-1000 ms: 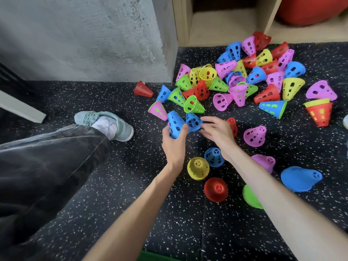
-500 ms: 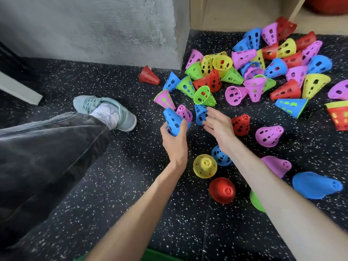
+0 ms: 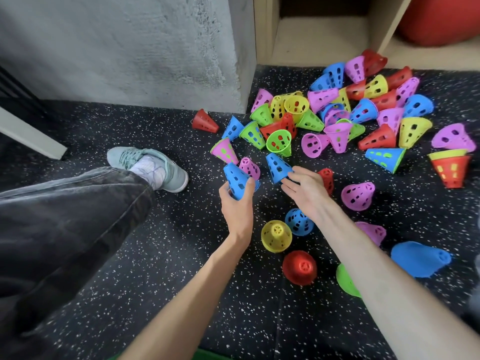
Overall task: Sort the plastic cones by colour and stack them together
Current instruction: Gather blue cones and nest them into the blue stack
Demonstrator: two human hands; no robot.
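My left hand [image 3: 237,203] grips a blue cone [image 3: 235,179] from below, tip pointing up and away. A purple cone [image 3: 250,167] lies just behind it. My right hand [image 3: 304,189] has its fingers stretched out, and the fingertips touch the rim of a second blue cone [image 3: 278,166] lying on the floor. A red cone [image 3: 326,178] sits partly hidden behind that hand. Near my wrists stand separate upright cones: yellow [image 3: 276,236], blue [image 3: 298,221], red [image 3: 300,267], green [image 3: 346,281] and purple [image 3: 371,231].
A mixed pile of several cones [image 3: 337,118] covers the speckled mat at the back right. A lone red cone [image 3: 204,121] lies by the concrete pillar [image 3: 130,48]. My leg and shoe [image 3: 148,165] are on the left. A wooden shelf [image 3: 319,40] stands behind the pile.
My right hand has let go of the second blue cone, which now lies at its fingertips. My left hand still holds its blue cone. The view has shifted slightly.
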